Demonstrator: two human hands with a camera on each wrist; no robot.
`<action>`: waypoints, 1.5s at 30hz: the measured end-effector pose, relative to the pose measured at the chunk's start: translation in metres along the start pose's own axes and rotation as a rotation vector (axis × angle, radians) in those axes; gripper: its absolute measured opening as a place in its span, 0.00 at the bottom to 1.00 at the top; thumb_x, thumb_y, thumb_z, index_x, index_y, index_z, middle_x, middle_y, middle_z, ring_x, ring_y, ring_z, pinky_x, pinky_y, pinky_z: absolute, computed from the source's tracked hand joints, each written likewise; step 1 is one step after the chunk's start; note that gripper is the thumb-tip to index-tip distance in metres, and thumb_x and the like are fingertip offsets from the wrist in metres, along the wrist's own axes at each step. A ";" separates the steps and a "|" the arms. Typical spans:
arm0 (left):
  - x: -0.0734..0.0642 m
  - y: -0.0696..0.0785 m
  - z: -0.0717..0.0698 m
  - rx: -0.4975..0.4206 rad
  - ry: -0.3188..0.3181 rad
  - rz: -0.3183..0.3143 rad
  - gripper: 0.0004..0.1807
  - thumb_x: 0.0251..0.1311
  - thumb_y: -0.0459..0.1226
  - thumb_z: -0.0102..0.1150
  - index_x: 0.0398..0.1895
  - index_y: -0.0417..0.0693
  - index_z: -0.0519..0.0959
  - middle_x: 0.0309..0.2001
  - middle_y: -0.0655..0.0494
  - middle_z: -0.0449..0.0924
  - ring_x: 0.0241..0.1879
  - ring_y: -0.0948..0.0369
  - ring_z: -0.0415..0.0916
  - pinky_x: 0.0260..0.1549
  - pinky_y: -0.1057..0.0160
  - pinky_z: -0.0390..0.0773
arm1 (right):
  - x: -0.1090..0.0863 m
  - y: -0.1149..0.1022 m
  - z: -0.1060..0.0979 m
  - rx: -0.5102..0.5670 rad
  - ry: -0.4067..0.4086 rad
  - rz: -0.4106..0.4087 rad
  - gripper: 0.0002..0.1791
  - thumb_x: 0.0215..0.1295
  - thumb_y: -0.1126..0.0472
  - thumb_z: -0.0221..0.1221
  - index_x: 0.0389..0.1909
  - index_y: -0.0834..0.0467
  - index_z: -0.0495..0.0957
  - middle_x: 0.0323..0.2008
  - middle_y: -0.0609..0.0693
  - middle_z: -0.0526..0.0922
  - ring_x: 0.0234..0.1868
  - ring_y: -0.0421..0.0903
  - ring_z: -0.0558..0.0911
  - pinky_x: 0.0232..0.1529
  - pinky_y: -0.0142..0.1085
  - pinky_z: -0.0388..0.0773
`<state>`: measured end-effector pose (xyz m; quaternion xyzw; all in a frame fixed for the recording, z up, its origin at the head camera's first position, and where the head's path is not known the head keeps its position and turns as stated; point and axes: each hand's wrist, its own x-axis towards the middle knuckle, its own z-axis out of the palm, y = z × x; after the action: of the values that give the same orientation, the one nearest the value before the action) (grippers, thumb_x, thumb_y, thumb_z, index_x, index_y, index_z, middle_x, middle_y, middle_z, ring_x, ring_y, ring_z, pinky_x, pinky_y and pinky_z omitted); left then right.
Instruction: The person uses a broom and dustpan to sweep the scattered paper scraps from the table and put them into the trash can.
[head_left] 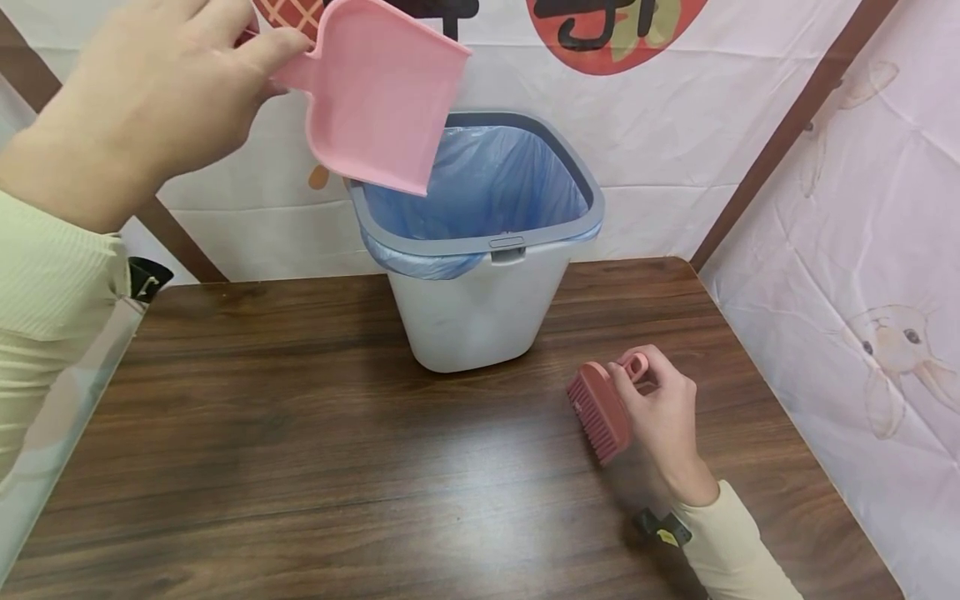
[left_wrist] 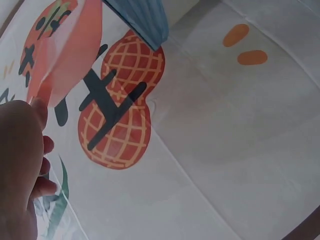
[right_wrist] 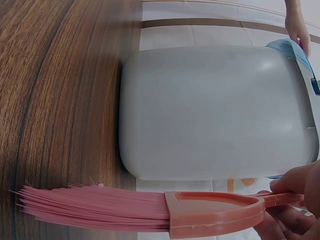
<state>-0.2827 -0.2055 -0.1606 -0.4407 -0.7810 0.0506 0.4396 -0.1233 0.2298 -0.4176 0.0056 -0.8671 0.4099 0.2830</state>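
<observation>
My left hand (head_left: pixel 161 92) grips the short handle of a pink dustpan (head_left: pixel 382 96), held up over the left side of the bin with its flat edge tilted down toward the opening. The pan's face looks bare. The bin (head_left: pixel 480 317) is light grey with a darker rim and a blue bag (head_left: pixel 487 183) lining it. Low at the right, my right hand (head_left: pixel 663 408) pinches the handle of a small reddish-pink brush (head_left: pixel 600 408). In the right wrist view the brush's bristles (right_wrist: pixel 95 207) point toward the tabletop; whether they touch it I cannot tell.
The bin stands at the back of a dark wood-grain table (head_left: pixel 300 458). Behind it hangs a white printed cloth (head_left: pixel 645 142), and another pale cloth (head_left: pixel 862 275) hangs along the right side. Brown poles (head_left: pixel 795 125) frame the corners.
</observation>
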 end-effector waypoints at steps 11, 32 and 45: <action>-0.020 -0.004 -0.011 -0.126 -0.156 -0.198 0.13 0.71 0.33 0.56 0.54 0.35 0.75 0.40 0.31 0.71 0.44 0.36 0.66 0.41 0.39 0.68 | 0.000 0.001 0.001 0.002 0.000 -0.008 0.08 0.60 0.69 0.70 0.32 0.59 0.80 0.25 0.48 0.82 0.24 0.37 0.79 0.26 0.21 0.76; -0.072 -0.027 -0.034 -0.254 -0.275 -0.475 0.14 0.68 0.26 0.57 0.54 0.27 0.78 0.34 0.40 0.77 0.30 0.79 0.50 0.26 0.75 0.55 | 0.002 0.002 0.003 -0.014 -0.002 -0.026 0.08 0.60 0.68 0.71 0.33 0.59 0.79 0.25 0.48 0.82 0.25 0.38 0.79 0.26 0.20 0.75; -0.137 -0.037 -0.021 -0.465 -0.047 -0.575 0.12 0.72 0.36 0.59 0.54 0.51 0.85 0.37 0.97 0.66 0.26 0.86 0.60 0.29 0.90 0.61 | 0.002 0.002 0.002 -0.013 -0.009 -0.027 0.08 0.61 0.68 0.70 0.33 0.58 0.79 0.24 0.48 0.81 0.25 0.38 0.78 0.26 0.20 0.75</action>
<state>-0.2606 -0.3351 -0.2191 -0.2904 -0.8733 -0.2438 0.3060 -0.1269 0.2299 -0.4188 0.0173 -0.8708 0.4005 0.2847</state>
